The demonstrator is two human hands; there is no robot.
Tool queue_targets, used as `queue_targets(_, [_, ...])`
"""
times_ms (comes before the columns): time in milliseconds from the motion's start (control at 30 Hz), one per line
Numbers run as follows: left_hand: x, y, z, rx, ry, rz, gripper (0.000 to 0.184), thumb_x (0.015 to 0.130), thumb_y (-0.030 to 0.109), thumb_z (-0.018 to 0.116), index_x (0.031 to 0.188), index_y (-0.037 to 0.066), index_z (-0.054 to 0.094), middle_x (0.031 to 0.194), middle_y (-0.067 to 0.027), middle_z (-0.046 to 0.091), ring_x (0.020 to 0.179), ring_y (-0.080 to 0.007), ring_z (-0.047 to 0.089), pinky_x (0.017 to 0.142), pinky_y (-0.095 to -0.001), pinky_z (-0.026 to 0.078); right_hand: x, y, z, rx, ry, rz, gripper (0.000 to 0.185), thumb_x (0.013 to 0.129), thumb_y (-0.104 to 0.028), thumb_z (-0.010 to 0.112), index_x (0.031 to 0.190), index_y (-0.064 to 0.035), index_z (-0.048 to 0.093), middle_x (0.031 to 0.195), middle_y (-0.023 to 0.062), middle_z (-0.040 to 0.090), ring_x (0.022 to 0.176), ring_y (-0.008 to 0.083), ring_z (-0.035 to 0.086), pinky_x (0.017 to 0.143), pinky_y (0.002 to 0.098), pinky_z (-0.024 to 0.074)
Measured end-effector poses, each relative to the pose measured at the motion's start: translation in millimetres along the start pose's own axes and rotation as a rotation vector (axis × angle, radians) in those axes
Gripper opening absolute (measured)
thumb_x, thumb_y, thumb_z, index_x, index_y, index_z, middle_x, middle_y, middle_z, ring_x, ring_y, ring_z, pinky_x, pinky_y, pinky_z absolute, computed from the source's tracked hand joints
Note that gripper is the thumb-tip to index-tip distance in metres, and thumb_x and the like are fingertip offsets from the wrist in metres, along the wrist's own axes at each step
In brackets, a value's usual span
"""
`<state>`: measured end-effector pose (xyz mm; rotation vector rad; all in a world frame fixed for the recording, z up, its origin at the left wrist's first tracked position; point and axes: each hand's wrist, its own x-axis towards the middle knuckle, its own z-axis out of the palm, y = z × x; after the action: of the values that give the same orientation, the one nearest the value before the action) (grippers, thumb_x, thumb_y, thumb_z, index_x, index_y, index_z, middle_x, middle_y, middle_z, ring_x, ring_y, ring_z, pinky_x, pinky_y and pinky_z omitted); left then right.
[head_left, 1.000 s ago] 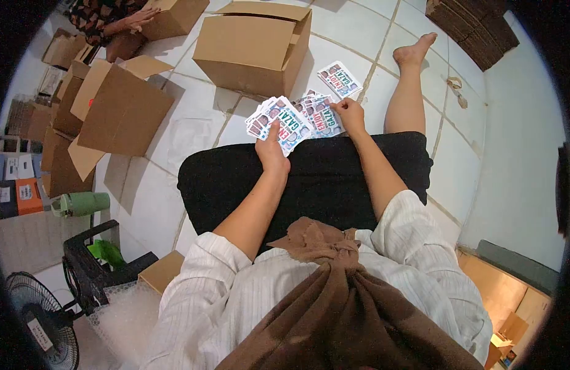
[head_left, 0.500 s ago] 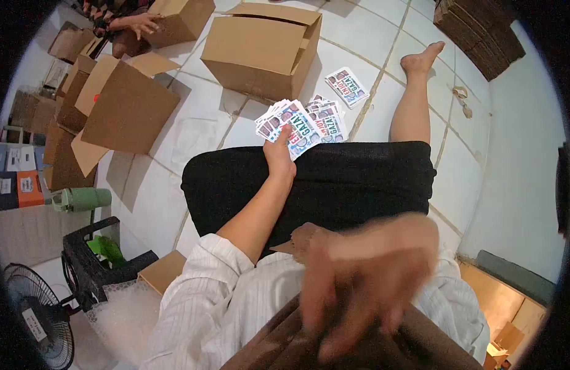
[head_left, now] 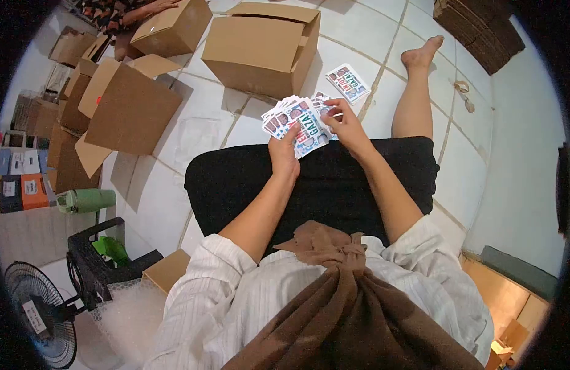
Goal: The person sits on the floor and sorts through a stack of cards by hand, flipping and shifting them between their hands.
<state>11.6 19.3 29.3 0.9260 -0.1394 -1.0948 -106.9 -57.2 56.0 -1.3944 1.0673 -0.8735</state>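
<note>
My left hand (head_left: 285, 153) is wrapped round a fanned bunch of printed cards (head_left: 308, 137), white with red and blue lettering that reads "ENJOY GAZA!". The thumb lies on top of the front card. My right hand (head_left: 348, 128) is at the right edge of this bunch, thumb and forefinger curled in a pinch on a card there. Partly hidden behind the hands, more loose cards (head_left: 319, 97) show on the floor side. A neater stack of the same cards (head_left: 348, 82) lies on the white tiles just beyond my right hand.
A closed-up cardboard box (head_left: 254, 52) stands ahead, with an open box (head_left: 134, 110) to its left. Another person's arm (head_left: 150, 10) rests by a further box (head_left: 174, 28). A fan (head_left: 41, 314) and a green tumbler (head_left: 88, 200) are at left; flattened cardboard (head_left: 479, 34) is stacked at right.
My right hand has swung from in front of my chest forward to the cards. The left hand keeps its hold, barely shifted. The other person's hand has moved onto the far box.
</note>
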Motion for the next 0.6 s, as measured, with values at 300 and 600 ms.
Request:
queue_targets(300, [0.4, -1.9, 1.7, 0.037, 0.009, 0.0, 0.031, 0.078, 0.003, 0.06, 0.107, -0.003, 0.05, 0.1, -0.0094, 0.058, 0.087, -0.0163, 0.057, 0.075, -0.0276, 0.046, 8.3, 8.1, -7.3, 0.021, -0.196, 0.254, 0.024, 0.074, -0.019, 0.066, 0.083, 0.0027, 0.062, 0.071, 0.0042, 0.06, 0.06, 0.0091, 0.052, 0.056, 0.0225, 0.0411])
queue_targets(600, [4.4, 0.2, 0.9, -0.027, 0.216, 0.043, 0.03, 0.082, 0.005, 0.057, 0.109, -0.004, 0.049, 0.101, -0.0107, 0.057, 0.086, -0.0178, 0.058, 0.074, -0.0293, 0.048, 52.6, 69.9, -43.6, -0.089, 0.019, 0.216, 0.025, 0.075, -0.013, 0.06, 0.095, 0.002, 0.059, 0.077, 0.0157, 0.062, 0.067, 0.0218, 0.06, 0.065, 0.0319, 0.0474])
